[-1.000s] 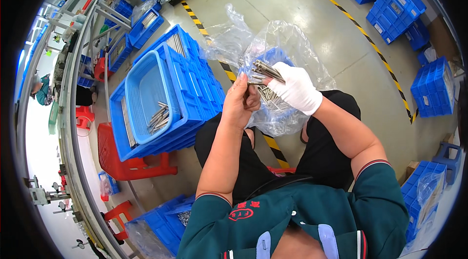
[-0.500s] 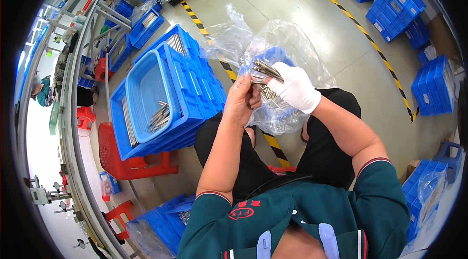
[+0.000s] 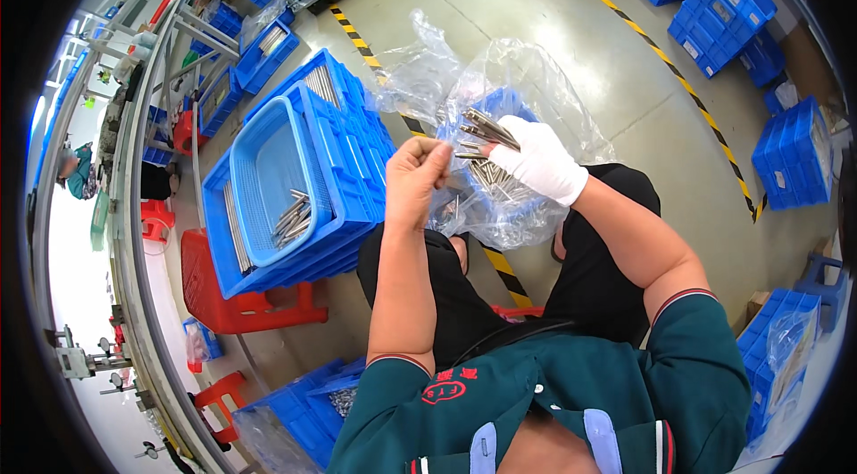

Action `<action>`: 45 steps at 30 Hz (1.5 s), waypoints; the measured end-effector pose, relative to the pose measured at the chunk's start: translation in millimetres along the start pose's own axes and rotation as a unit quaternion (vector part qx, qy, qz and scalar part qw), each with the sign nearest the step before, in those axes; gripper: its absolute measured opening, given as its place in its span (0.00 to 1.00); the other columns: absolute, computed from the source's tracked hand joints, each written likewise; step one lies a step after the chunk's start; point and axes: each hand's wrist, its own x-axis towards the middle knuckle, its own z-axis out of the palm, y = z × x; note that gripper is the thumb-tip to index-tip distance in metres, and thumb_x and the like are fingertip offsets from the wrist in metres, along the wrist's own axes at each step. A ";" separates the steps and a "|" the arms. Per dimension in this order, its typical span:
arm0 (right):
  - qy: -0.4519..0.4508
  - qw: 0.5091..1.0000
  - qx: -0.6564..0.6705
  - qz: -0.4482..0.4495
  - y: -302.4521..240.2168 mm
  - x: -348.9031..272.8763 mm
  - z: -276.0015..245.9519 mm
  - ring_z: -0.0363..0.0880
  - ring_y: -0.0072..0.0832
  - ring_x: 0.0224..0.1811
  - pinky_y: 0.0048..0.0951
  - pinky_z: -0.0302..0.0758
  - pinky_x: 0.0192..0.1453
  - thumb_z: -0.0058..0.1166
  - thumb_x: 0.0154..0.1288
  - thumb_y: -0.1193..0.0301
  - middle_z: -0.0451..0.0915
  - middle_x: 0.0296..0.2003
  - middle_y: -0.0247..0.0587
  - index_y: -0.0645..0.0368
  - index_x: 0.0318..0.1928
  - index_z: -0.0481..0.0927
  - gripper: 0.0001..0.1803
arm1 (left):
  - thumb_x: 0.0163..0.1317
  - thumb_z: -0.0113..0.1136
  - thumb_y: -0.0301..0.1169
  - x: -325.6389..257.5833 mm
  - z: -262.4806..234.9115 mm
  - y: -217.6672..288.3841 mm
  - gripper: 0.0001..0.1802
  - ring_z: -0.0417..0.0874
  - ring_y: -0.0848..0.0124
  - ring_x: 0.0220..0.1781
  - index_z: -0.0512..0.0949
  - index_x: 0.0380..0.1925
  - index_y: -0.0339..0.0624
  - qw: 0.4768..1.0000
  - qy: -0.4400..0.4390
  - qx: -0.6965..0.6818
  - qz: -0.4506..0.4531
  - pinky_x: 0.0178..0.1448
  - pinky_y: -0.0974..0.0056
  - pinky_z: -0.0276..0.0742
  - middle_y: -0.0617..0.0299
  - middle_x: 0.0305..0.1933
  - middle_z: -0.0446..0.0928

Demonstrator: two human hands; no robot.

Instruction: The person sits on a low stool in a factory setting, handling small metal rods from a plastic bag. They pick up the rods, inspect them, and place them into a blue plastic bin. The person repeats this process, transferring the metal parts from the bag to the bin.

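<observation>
My right hand (image 3: pixel 542 162), in a white glove, is closed around a bundle of slim metal rods (image 3: pixel 487 128) whose ends fan out to the left. Below it, more metal rods (image 3: pixel 494 179) lie in a blue bin lined with a clear plastic bag (image 3: pixel 561 86), between my knees. My bare left hand (image 3: pixel 413 181) is held apart to the left of the bundle, its fingers curled and thumb pressed to the forefinger. Anything within that pinch is too small or hidden to make out.
Stacked blue crates (image 3: pixel 353 130) stand on my left, topped by a light blue basket (image 3: pixel 259 130) with some loose rods (image 3: pixel 293 220). Beside them is a red stool (image 3: pixel 210 282). More blue crates (image 3: pixel 790 157) are at the right. Striped tape (image 3: pixel 665 50) crosses the floor.
My left hand has drawn back left from the rods in my right hand, where its fingertips were touching them. My right hand stays nearly still with its bundle.
</observation>
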 end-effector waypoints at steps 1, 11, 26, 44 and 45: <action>-0.003 1.000 0.007 0.003 -2.4 -0.2 -0.5 0.77 0.44 0.29 0.37 0.72 0.35 0.56 0.61 0.60 0.77 0.25 0.49 0.59 0.38 0.76 0.14 | 0.62 0.62 0.31 0.7 -3.4 1.5 0.09 0.66 0.81 0.20 0.77 0.32 0.35 1.000 0.009 -0.030 0.004 0.25 0.75 0.60 0.68 0.20 0.70; -0.017 1.000 0.010 -0.023 -4.1 -2.6 6.7 0.73 0.35 0.26 0.32 0.71 0.33 0.58 0.60 0.65 0.75 0.24 0.45 0.59 0.37 0.76 0.11 | 0.61 0.63 0.32 0.1 -2.1 -3.5 0.09 0.61 0.82 0.20 0.79 0.30 0.36 0.991 -0.060 -0.105 -0.057 0.25 0.75 0.57 0.71 0.20 0.70; -0.009 0.988 -0.123 -0.093 -3.3 -3.7 2.5 0.78 0.46 0.26 0.40 0.73 0.30 0.54 0.62 0.58 0.77 0.22 0.47 0.56 0.33 0.73 0.14 | 0.59 0.64 0.29 -0.6 -1.7 -4.7 0.07 0.66 0.80 0.22 0.78 0.27 0.39 0.997 -0.048 -0.041 -0.049 0.27 0.73 0.61 0.69 0.22 0.72; -0.035 0.998 0.039 -0.017 1.2 1.5 5.3 0.76 0.40 0.29 0.36 0.71 0.36 0.55 0.62 0.60 0.77 0.26 0.50 0.62 0.36 0.76 0.16 | 0.61 0.63 0.33 -1.9 -5.5 4.8 0.10 0.64 0.81 0.22 0.80 0.30 0.35 0.997 0.075 0.014 0.003 0.29 0.73 0.59 0.69 0.21 0.71; -0.031 0.998 0.054 -0.020 0.3 1.8 5.1 0.76 0.38 0.29 0.36 0.70 0.36 0.55 0.62 0.59 0.77 0.25 0.49 0.62 0.36 0.77 0.16 | 0.61 0.63 0.33 -1.3 -5.0 4.9 0.10 0.65 0.81 0.22 0.80 0.30 0.35 0.998 0.064 -0.006 0.005 0.29 0.73 0.60 0.69 0.21 0.71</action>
